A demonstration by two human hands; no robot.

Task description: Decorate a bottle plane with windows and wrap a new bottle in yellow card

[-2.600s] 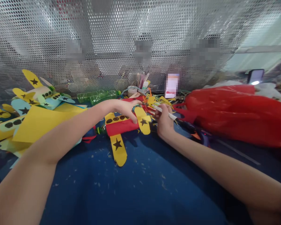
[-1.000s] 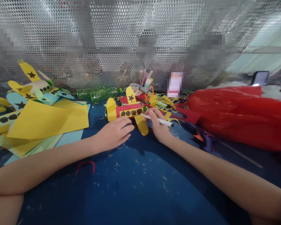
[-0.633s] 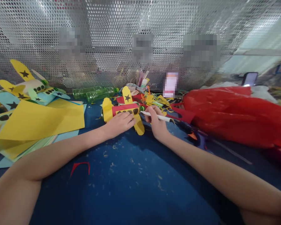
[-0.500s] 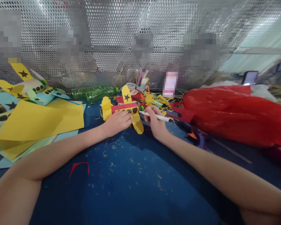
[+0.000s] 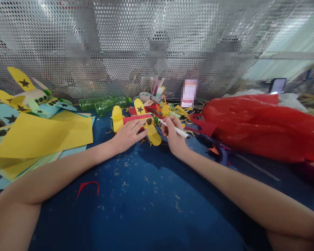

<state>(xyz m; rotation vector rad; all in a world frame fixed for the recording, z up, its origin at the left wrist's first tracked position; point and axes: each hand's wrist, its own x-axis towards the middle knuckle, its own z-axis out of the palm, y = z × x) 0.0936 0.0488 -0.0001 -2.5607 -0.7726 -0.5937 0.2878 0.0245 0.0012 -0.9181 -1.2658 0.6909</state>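
- At the far middle, thin sticks (image 5: pixel 156 84) are standing in a bunch behind a small white bottle (image 5: pixel 159 92); what is holding them is too small to make out.
- At the far left of the middle, two see-through green bottles (image 5: pixel 111 105) are lying on their sides, close together.
- On the right, a red plastic bag (image 5: pixel 240 129) is bulging over the table (image 5: pixel 136 209); its contents are not showing.
- At the middle, a red and yellow paper plane (image 5: pixel 143 116) is lying with its green bottle neck pointing right, just beside the paper scraps (image 5: pixel 172 111).
- The left hand (image 5: pixel 129 135) is resting half open on the plane, its fingers lying across the body and its thumb standing apart on the near side.
- The right hand (image 5: pixel 176 137) is closing narrowly around a white marker (image 5: pixel 181 132), whose tip is pointing at the bottle neck; whether it is touching, I cannot tell.
- On the left, yellow sheets (image 5: pixel 47 137) are lying in front of other paper planes (image 5: pixel 31 96).
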